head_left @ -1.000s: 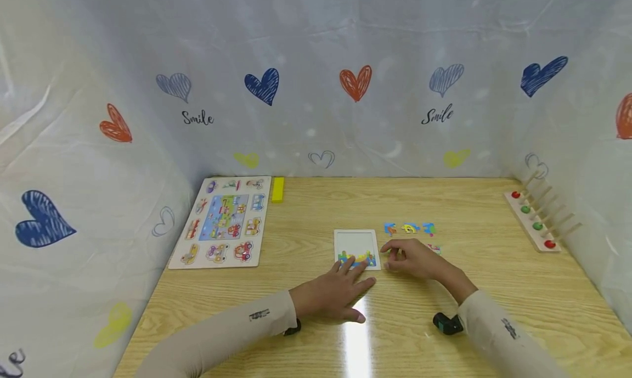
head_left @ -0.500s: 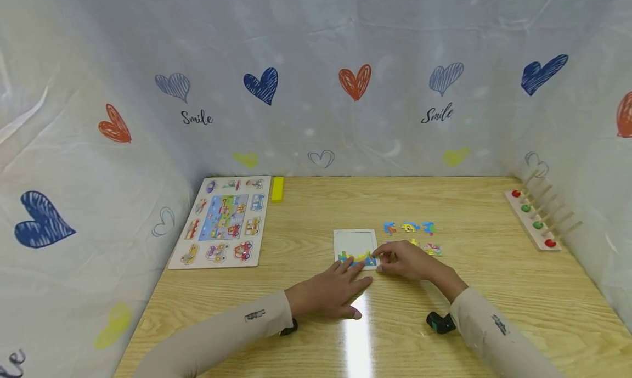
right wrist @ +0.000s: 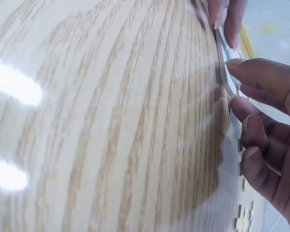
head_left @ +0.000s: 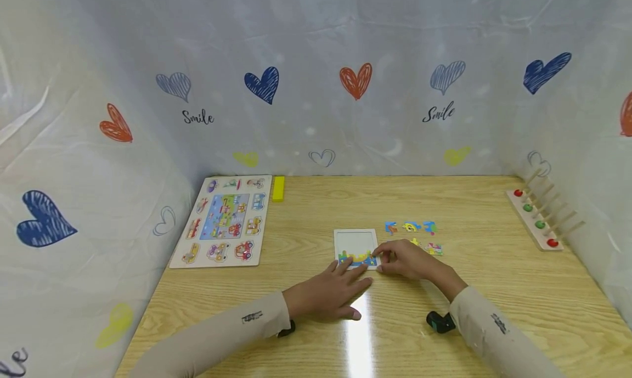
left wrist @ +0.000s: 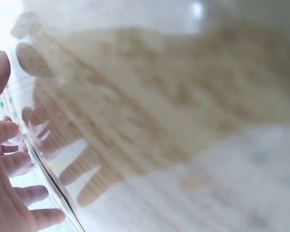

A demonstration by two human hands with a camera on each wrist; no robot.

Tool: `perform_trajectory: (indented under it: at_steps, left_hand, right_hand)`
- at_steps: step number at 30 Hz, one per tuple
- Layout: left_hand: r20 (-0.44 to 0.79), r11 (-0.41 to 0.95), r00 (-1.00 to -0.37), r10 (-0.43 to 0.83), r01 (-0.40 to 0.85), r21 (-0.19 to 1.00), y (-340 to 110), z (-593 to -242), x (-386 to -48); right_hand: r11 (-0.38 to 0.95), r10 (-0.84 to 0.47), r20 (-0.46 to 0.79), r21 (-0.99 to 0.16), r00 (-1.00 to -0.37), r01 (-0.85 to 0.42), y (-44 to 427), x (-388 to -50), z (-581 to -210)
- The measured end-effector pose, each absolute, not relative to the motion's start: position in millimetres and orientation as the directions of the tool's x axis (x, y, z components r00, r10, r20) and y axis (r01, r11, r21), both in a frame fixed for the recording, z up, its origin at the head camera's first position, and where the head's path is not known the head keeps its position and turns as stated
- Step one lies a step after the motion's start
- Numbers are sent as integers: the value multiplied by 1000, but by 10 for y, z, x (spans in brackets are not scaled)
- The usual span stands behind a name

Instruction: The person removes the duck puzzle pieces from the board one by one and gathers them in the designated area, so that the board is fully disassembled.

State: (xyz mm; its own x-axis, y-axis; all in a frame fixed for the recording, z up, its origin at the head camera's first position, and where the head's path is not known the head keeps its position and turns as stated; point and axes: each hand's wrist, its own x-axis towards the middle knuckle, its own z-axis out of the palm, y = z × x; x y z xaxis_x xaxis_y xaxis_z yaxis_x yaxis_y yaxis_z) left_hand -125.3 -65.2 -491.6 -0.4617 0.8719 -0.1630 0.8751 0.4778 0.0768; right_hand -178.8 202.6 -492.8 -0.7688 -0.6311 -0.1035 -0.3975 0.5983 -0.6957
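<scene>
A small white-framed jigsaw board (head_left: 355,241) lies flat on the table, with blue, yellow and green pieces (head_left: 360,257) along its near side. My left hand (head_left: 331,293) spreads its straight fingers, their tips resting over the board's near edge. At the board's near right corner, my right hand (head_left: 407,260) has curled fingers: the index tip lies over the pieces, the thumb against the rim. In the right wrist view, the thumb (right wrist: 261,72) meets the board's edge (right wrist: 222,63). Whether a separate piece is under these fingertips is hidden.
Several loose jigsaw pieces (head_left: 411,227) lie right of the board, some partly behind the right hand. A vehicle peg puzzle (head_left: 222,221) and a yellow block (head_left: 278,189) stand at back left. A wooden rack (head_left: 535,224) with pegs and red and green beads is at right.
My right hand has moved left from beside the board onto its near right corner, then stayed there. The left hand has shifted slightly left and keeps its spread fingers.
</scene>
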Motion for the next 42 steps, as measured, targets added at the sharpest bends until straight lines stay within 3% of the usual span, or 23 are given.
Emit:
perform_trajectory:
  at_steps: [10, 28, 36, 42]
  left_hand:
    - [-237, 500, -466, 852, 859, 109, -619, -4907, -1235]
    - [-198, 500, -474, 858, 859, 107, -667, -4903, -1261]
    - [-195, 603, -573, 796, 780, 166, -814, -4884, -1430]
    - [-207, 677, -647, 734, 721, 147, -954, -4897, -1584]
  right_hand:
    - [587, -632, -115, -716, -766, -378, 2012, -1786, -4915]
    - [600, -622, -127, -712, -773, -365, 2014, -1781, -4924]
    - [593, -629, -124, -714, -767, -371, 2011, -1782, -4915]
    - [604, -631, -109, -690, -768, -398, 1997, -1784, -4900]
